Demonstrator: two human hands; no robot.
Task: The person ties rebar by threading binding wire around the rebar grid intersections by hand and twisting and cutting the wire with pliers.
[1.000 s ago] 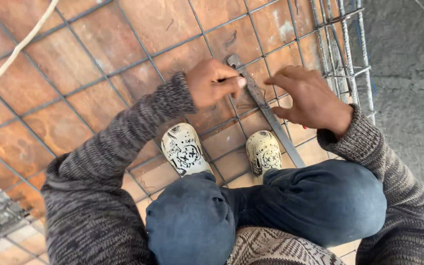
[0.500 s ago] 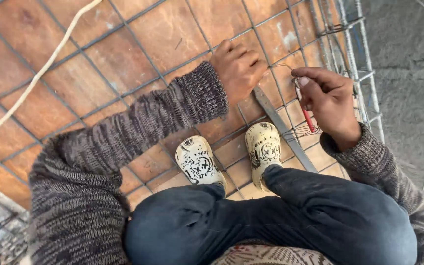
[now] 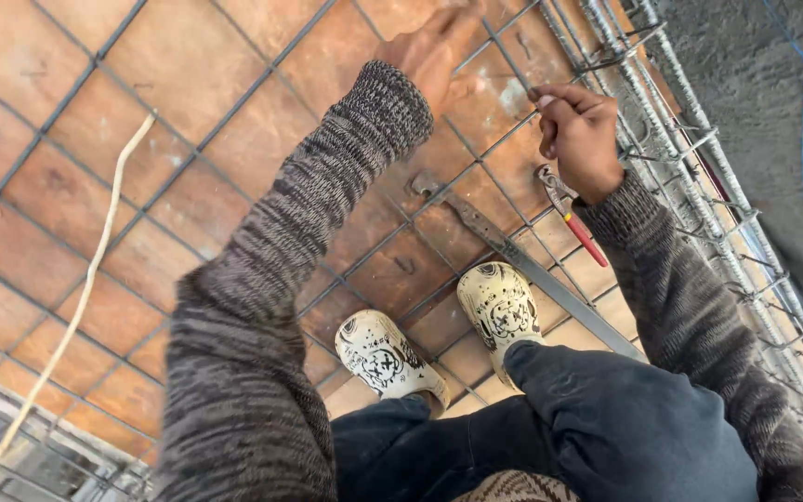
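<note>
Under right hand: gripped pliers, red handles toward shoes; left hand grip unclear.

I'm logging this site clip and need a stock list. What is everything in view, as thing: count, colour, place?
rebar mesh: one grid, dark grey, laid over the blocks
clay blocks: many, orange-brown, under the mesh
rebar cage: one, grey, along the right edge
flat metal bar: one, grey, lying diagonally by the right shoe
pliers: one, red handles, below the right hand; held or resting, unclear
cord: one, pale, trailing at left
concrete: grey, far right
shoes: two, cream patterned
left hand: reaching to the top edge
right hand: pinching at the mesh
</note>
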